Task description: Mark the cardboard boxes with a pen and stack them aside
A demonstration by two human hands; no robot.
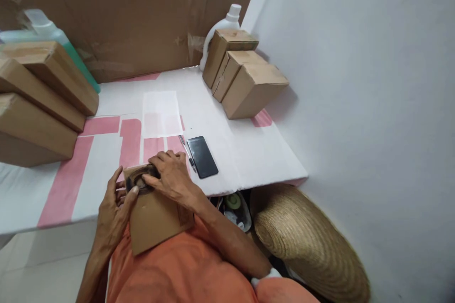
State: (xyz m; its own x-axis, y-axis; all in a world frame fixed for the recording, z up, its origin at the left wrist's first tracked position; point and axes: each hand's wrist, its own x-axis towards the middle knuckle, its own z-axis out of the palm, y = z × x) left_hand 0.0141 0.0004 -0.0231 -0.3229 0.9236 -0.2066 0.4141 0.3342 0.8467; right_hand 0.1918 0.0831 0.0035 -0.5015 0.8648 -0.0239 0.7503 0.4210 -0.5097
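A flat brown piece of cardboard (156, 225) rests tilted against my lap at the table's front edge. Across its upper end is a dark brown, glossy, curved thing (134, 181), perhaps a roll of tape; my fingers partly hide it. My left hand (115, 203) grips the cardboard's left edge, its thumb lying at the lower rim of the dark thing. From the right, my right hand (172, 175) bends its fingers over the far end, and its thumb presses on the dark thing. Just beyond that hand lie a pen (188, 154) and a black phone (202, 156).
Several cardboard boxes stand at the left (35, 123) and back right (254, 85) of the white-and-pink table (245, 151). A green bottle (53, 33), a white bottle (222, 23) and a white paper sheet (161, 113) are there too. A woven straw item (302, 236) leans below, beside the wall.
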